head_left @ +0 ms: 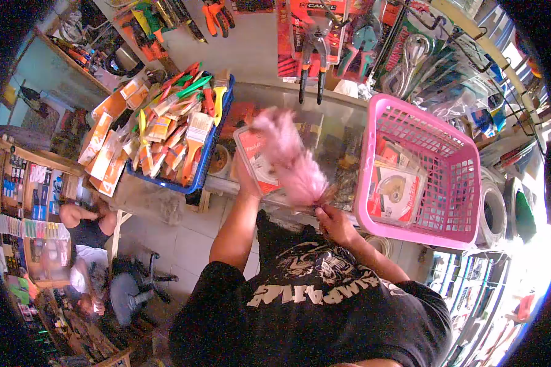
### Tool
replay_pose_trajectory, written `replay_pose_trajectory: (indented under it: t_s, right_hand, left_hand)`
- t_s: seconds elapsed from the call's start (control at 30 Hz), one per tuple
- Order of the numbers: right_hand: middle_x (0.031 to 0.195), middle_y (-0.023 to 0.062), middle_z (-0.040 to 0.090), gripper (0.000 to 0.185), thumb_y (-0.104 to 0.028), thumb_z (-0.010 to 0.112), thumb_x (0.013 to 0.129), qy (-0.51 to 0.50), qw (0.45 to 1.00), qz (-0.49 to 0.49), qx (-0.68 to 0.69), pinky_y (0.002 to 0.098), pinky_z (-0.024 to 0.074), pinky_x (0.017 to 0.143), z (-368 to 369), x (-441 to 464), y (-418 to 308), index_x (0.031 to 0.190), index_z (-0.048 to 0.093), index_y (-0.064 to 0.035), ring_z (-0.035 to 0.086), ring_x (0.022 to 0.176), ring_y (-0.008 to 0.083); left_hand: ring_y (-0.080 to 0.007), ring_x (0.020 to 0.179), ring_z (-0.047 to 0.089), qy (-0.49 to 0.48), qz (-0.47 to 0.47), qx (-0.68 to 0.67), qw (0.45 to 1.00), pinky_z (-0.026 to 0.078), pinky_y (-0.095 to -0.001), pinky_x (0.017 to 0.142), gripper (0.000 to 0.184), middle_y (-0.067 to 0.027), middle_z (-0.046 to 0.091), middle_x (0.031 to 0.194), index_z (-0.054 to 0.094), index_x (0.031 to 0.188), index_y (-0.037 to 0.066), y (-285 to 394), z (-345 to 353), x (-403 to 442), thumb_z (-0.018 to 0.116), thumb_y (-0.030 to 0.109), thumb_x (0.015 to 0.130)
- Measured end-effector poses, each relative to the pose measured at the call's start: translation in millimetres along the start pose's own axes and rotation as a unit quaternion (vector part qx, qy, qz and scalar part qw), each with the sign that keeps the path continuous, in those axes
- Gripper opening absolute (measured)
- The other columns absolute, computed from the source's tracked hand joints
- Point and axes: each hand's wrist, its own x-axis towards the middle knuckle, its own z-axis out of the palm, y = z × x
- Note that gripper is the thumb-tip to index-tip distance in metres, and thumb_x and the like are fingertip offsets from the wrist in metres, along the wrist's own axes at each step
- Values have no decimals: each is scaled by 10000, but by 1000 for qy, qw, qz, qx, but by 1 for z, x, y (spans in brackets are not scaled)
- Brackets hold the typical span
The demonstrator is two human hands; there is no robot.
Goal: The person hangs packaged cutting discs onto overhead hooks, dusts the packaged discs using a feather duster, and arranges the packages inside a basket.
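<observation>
My left hand (247,178) is closed around the left edge of a flat red-and-white package (264,177) in clear plastic, held over the glass-topped counter. In my right hand (337,225), the fingers grip the handle end of a pink feather duster (304,180). Its fluffy head is blurred and lies across the package, covering part of it. To the right stands a pink plastic basket (422,235). Similar red-and-white packages (398,189) lie inside, one showing a round item.
A blue tray (180,183) heaped with paintbrushes (171,134) sits left on the counter (337,116), beside orange-and-white boxes (98,147). Pliers (315,52) hang above. Coiled hose (491,208) stands at right. Another person (87,260) sits near an office chair (128,296) at lower left.
</observation>
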Motion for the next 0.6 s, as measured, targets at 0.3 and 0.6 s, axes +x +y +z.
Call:
replay_pose_trajectory:
  t_s: [0.3,0.6]
  right_hand:
    - [616,46,494,393,-382,443,921,8,997,-72,-10,290,389,527,9,9,14,814,509,-10,457,569,119]
    - [1032,263,568,467,-417,406,911,-82,992,20,-89,449,426,837,0,6,-11,1065,544,2,532,1009,407]
  left_hand:
    - [-275,1187,407,-111,55,125,984,330,-462,997,633,-96,397,1315,313,1350,102,4,21,-13,336,530,884]
    - [-287,1096,474,-56,5,-11,998,377,-466,946,606,-102,455,1229,374,1300,72,1,-1,-10,316,518,893]
